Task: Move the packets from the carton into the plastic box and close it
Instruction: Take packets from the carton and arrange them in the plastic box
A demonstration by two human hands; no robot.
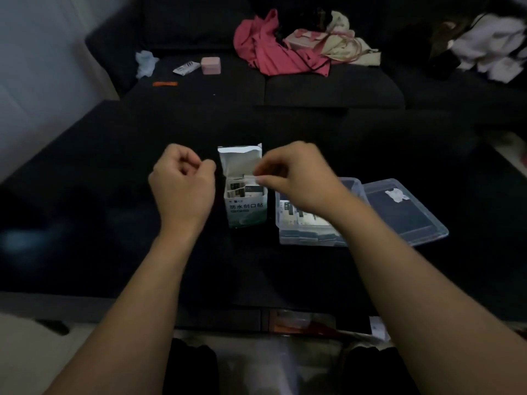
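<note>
A white and green carton [246, 208] stands upright on the dark table with its top flap open. Several packets [242, 189] stick up inside it. My right hand [299, 178] hovers over the carton's right side, its fingertips reaching to the packets' top edge; whether it pinches one I cannot tell. My left hand [182, 181] hangs just left of the carton with its fingers curled and nothing in them. The clear plastic box [310, 239] sits to the right of the carton, partly under my right forearm, with packets [296, 212] lying in it. Its lid [405, 212] lies flat beside it.
A dark sofa [328, 89] stands behind the table. On it lie red clothing [271, 49], a cream bag [336, 41], a pink case [210, 65], a small white packet [186, 67], an orange stick [165, 84] and white cloth [490, 49].
</note>
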